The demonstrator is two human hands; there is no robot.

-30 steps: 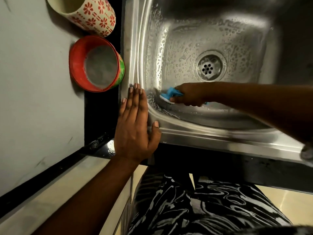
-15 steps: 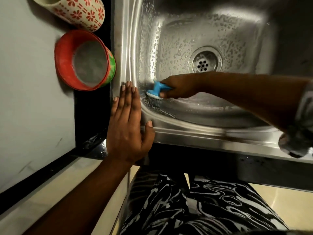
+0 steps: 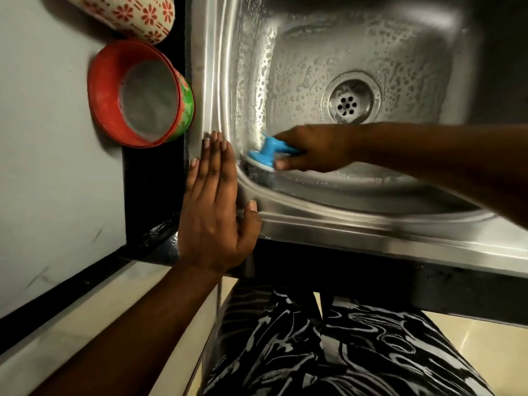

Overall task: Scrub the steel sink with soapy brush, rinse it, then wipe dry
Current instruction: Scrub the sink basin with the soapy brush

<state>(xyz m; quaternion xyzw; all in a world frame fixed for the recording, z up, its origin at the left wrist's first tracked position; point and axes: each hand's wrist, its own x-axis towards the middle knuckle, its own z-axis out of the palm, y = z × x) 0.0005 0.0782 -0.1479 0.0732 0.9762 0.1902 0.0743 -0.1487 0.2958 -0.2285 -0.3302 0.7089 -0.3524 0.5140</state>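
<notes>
Grey tabletop (image 3: 57,167) runs along the left of the steel sink (image 3: 314,221), whose wet basin is beaded with suds. My right hand (image 3: 314,151) grips the blue brush (image 3: 265,155), fingers (image 3: 285,164) curled round its handle, bristles pressed into the basin's near-left corner. The handle runs left to right, back toward my wrist. My left hand (image 3: 214,212) lies flat and straight on the rim just beside the brush, holding nothing. The drain (image 3: 350,102) sits farther in; I judge the next strokes go that way. A red bowl (image 3: 114,90) and flowered mug (image 3: 137,15) stand left of the sink, outside the basin, blocking nothing.
</notes>
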